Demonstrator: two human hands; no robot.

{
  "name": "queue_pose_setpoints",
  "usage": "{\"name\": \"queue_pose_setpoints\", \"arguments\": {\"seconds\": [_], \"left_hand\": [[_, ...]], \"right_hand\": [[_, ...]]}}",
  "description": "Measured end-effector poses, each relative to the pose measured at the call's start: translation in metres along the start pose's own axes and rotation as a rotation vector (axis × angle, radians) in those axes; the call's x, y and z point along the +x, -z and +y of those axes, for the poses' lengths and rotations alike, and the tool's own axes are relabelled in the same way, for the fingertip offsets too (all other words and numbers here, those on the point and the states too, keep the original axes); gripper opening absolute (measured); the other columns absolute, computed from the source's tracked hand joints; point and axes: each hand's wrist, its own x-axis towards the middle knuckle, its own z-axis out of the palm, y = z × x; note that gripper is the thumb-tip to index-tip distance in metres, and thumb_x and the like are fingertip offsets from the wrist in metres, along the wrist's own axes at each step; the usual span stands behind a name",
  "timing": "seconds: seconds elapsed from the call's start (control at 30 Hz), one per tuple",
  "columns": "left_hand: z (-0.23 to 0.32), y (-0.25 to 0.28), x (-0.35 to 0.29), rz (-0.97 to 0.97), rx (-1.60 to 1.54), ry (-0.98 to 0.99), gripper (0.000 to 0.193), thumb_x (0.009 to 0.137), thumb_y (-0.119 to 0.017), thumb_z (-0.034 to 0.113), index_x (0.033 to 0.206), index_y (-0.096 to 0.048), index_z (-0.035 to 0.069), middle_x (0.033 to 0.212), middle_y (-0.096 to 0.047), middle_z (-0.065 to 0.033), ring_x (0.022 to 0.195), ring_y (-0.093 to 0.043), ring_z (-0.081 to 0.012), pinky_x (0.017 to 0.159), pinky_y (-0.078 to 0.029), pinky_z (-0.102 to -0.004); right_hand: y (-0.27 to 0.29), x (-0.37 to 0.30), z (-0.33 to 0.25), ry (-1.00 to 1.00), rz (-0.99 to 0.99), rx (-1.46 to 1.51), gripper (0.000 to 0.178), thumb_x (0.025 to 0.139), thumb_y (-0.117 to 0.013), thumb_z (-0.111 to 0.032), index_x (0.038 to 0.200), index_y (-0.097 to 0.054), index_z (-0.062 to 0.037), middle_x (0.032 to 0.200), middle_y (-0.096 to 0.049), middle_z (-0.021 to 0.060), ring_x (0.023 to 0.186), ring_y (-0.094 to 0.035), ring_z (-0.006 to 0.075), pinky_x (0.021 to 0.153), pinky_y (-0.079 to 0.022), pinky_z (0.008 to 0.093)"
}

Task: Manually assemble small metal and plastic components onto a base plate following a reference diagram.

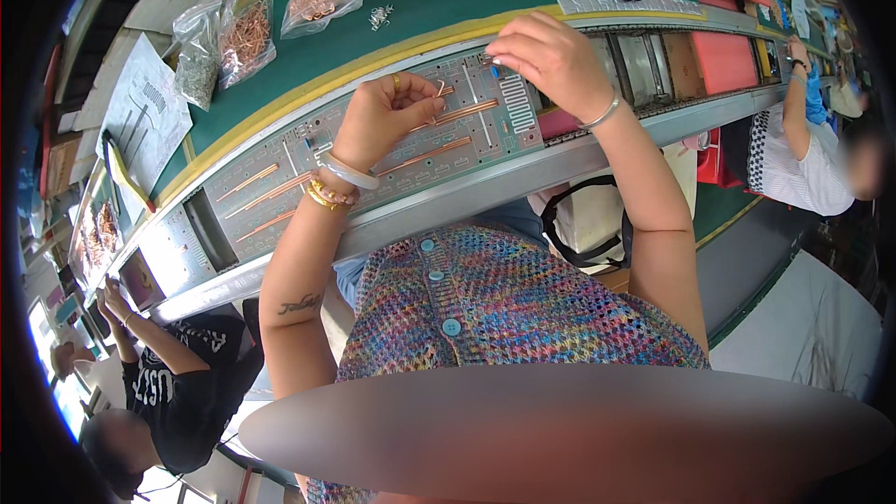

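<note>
From my remote feed, the main trouble I can foresee is a small part going astray: the left hand (390, 115) has its thumb and forefinger closed on a thin bent wire piece (441, 90), and a loosened grip or a knock could drop it among the copper rods (474, 110), where its similar colour would make it hard to spot. The right hand (557, 58) has its fingertips drawn narrowly together over the far right corner, and I cannot tell whether anything is held between them. Its nearness to the small blue component (495, 72) worries me, since a careless brush of the fingers might tilt it. The left wrist's pale bangle (349, 171) and gold bracelet (329, 194) hang close above the work, so a lowered arm could snag or shift a rod. As for the circuit board (408, 178), it lies in the metal-railed track along the near side of the green desk (429, 7), beneath both hands. It looks flat and grey, printed with pale outlines, with coppery rods lying in parallel groups and a white serpentine pattern (516, 101) near its right end. The wire piece looks slender and curved; its exact shape is too small for me to make out.
</note>
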Motion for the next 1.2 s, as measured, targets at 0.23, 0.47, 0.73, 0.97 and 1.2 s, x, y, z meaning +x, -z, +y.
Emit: {"name": "queue_pose_setpoints", "arguments": {"seconds": [0.23, 0.47, 0.73, 0.97, 1.2], "left_hand": [[-0.01, 0.007, 0.004, -0.256, -0.333, 0.0, 0.019, 0.083, -0.068, 0.009, 0.096, -0.062, -0.003, 0.084, -0.066, -0.0058, 0.072, -0.063, -0.0104, 0.067, -0.053, -0.0218], [-0.006, 0.009, 0.0, -0.441, -0.459, 0.172, 0.018, 0.083, -0.068, 0.012, 0.096, -0.063, 0.0, 0.085, -0.066, -0.0057, 0.072, -0.064, -0.011, 0.067, -0.054, -0.0228], [-0.014, 0.007, -0.001, -0.255, -0.491, 0.152, 0.017, 0.084, -0.066, 0.009, 0.097, -0.062, -0.002, 0.087, -0.066, -0.0065, 0.076, -0.065, -0.0122, 0.07, -0.054, -0.0232], [-0.013, 0.003, -0.003, -0.159, -0.447, 0.152, 0.018, 0.085, -0.065, 0.01, 0.1, -0.06, 0.001, 0.09, -0.065, -0.0063, 0.079, -0.065, -0.0134, 0.073, -0.055, -0.0244], [-0.013, 0.002, -0.003, -0.163, -0.452, 0.15, 0.016, 0.085, -0.064, 0.008, 0.099, -0.059, 0.001, 0.091, -0.065, -0.0061, 0.081, -0.066, -0.0147, 0.072, -0.055, -0.0247]], "right_hand": [[-0.012, 0.005, -0.024, 0.125, 0.101, 0.204, 0.02, 0.068, -0.073, -0.01, 0.087, -0.068, -0.0108, 0.082, -0.058, 0.0009, 0.075, -0.056, 0.0195, 0.063, -0.047, 0.031], [-0.014, 0.006, -0.03, 0.327, 0.074, 0.207, 0.021, 0.065, -0.074, -0.012, 0.084, -0.066, -0.0124, 0.082, -0.057, -0.001, 0.073, -0.055, 0.0176, 0.061, -0.046, 0.0288], [0.0, -0.001, -0.015, -0.008, 0.008, 0.133, 0.012, 0.07, -0.07, -0.011, 0.08, -0.063, -0.0095, 0.081, -0.058, 0.0017, 0.078, -0.055, 0.0205, 0.067, -0.047, 0.0321], [-0.018, -0.007, 0.01, -0.072, -0.065, -0.051, 0.007, 0.072, -0.069, -0.012, 0.073, -0.062, -0.0094, 0.077, -0.056, 0.0001, 0.081, -0.053, 0.0201, 0.068, -0.047, 0.0327], [-0.018, -0.001, 0.009, 0.008, -0.078, -0.138, 0.006, 0.073, -0.066, -0.013, 0.072, -0.062, -0.0101, 0.076, -0.055, -0.0002, 0.078, -0.053, 0.019, 0.067, -0.046, 0.0312]]}}
